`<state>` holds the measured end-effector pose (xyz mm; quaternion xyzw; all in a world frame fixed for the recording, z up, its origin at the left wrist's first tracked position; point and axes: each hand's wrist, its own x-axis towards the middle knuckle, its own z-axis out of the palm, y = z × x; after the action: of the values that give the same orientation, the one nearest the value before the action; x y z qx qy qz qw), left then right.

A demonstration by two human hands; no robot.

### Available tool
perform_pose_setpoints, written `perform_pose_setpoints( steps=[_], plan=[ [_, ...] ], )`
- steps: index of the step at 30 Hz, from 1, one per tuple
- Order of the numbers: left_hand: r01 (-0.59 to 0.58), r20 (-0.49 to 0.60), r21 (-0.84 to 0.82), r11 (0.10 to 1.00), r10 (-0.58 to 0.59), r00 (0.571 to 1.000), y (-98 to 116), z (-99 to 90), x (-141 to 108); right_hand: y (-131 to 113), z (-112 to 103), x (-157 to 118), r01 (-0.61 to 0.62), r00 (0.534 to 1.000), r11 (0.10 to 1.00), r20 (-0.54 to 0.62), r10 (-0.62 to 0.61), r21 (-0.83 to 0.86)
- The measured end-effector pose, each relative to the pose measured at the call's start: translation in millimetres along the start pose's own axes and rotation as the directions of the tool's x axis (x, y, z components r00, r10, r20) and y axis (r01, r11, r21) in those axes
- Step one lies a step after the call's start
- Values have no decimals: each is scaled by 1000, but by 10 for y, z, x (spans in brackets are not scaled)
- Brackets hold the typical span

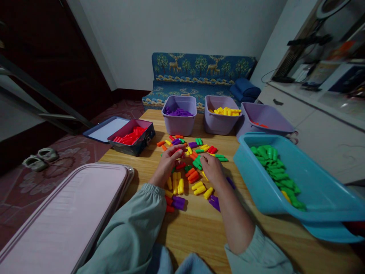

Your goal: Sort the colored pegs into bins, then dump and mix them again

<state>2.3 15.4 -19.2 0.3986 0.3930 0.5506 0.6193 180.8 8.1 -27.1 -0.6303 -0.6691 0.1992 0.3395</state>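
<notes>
Small plastic pieces in red, orange, yellow, green and purple lie mixed on the wooden table between my hands. My left hand is over the left of the pile, its thumb and fingers closed around what looks like a red plastic piece, mostly covered by the fingers. On the right, my right hand has its fingers bent and pinched at a green plastic piece. Nearer to me lie yellow plastic pieces, orange plastic pieces and a purple plastic piece.
Behind the pile stand a lilac bin of purple pieces, another lilac bin of yellow ones and a third lilac bin with some orange-red. A blue tub holds green pieces; a tin box holds red. Pink lids lie left.
</notes>
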Motion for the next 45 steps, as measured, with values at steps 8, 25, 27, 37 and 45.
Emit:
perform_pose_setpoints(
  steps=[8,25,27,37,45],
  plan=[
    [-71,52,261,963,60,997,-29,32,-9,-145,62,-14,46,997,911,32,-65,411],
    [-315,42,661,681,386,922,-53,-255,137,-37,-108,8,-23,994,990,-108,8,-141],
    [-344,43,729,592,463,885,-47,-261,134,-115,-180,-9,23,996,978,-81,-40,-207],
    [-50,-73,28,998,52,996,110,-114,20,-436,-194,-222,187,915,935,400,-54,-301],
    [210,201,-576,790,-112,973,234,-76,-29,-354,-125,-83,-11,996,999,90,14,-41]
  ],
)
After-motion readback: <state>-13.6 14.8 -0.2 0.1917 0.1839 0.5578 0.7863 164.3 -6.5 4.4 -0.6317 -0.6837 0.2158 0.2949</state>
